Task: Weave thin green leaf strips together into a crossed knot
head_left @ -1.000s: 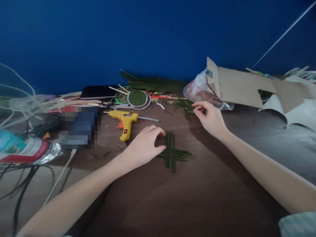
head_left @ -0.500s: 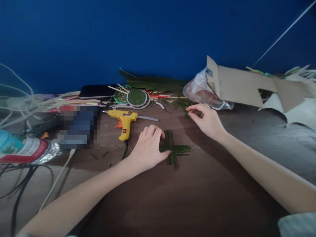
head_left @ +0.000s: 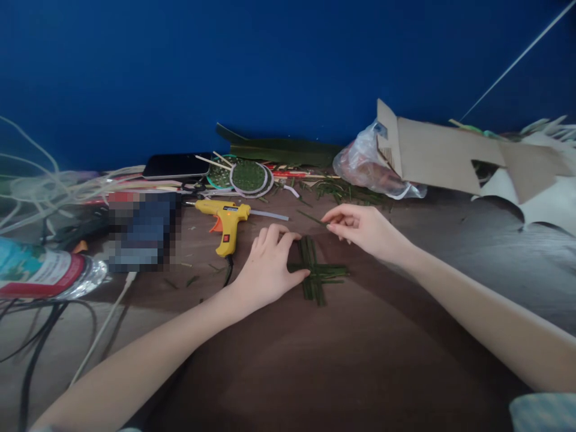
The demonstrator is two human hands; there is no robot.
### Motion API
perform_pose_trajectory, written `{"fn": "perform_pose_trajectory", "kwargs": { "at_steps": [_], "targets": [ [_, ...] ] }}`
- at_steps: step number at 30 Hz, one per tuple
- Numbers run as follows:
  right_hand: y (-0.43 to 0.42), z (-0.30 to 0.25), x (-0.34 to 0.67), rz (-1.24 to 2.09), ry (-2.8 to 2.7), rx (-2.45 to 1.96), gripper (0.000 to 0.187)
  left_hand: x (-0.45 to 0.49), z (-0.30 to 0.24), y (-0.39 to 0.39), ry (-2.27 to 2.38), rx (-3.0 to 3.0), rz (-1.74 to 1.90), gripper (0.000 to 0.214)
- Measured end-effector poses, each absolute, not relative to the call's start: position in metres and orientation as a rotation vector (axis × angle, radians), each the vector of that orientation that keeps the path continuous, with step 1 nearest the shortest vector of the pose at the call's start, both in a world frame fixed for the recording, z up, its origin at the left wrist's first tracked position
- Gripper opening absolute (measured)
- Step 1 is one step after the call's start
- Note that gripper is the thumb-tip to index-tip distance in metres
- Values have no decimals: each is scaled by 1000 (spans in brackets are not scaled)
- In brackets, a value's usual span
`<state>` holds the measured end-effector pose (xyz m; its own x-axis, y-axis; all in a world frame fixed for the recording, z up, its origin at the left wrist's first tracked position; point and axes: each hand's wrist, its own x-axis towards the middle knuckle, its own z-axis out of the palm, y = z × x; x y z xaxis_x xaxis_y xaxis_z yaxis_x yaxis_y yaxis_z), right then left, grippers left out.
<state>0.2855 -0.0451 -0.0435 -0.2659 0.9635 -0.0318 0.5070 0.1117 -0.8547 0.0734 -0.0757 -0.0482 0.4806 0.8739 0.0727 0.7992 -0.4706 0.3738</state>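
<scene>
Green leaf strips cross over and under each other in a small woven cross (head_left: 317, 273) lying flat on the brown table. My left hand (head_left: 267, 270) rests at its left side, thumb and index finger pressing it against the tabletop, hiding its left ends. Above and right of the weave, my right hand (head_left: 355, 228) pinches a thin green leaf strip (head_left: 311, 218) between thumb and fingertips. The strip points left and away from me. Behind that hand lies a loose pile of similar leaf strips (head_left: 346, 192).
A yellow glue gun (head_left: 229, 222) with its stick lies left of the weave. Farther left are a phone-like device (head_left: 146, 231) on a cable and a bottle (head_left: 40, 267). Along the blue wall sit round green pieces (head_left: 249, 178), a plastic bag (head_left: 360, 162) and cut cardboard (head_left: 441, 153).
My right hand has moved from the leaf pile toward me and slightly left, bringing a thin strip with it. My left hand stays almost in place on the weave.
</scene>
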Motion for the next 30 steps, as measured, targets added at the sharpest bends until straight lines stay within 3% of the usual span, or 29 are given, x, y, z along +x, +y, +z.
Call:
{"fn": "perform_pose_trajectory", "kwargs": {
  "at_steps": [19, 30],
  "targets": [
    [-49, -39, 282, 1260, -1890, -1424, 13, 75, -45, -79, 1416, 2378, 399, 40],
    [-51, -40, 280, 1130, -2067, -1428, 9, 75, -46, -81, 1369, 2439, 466, 39]
  ]
}}
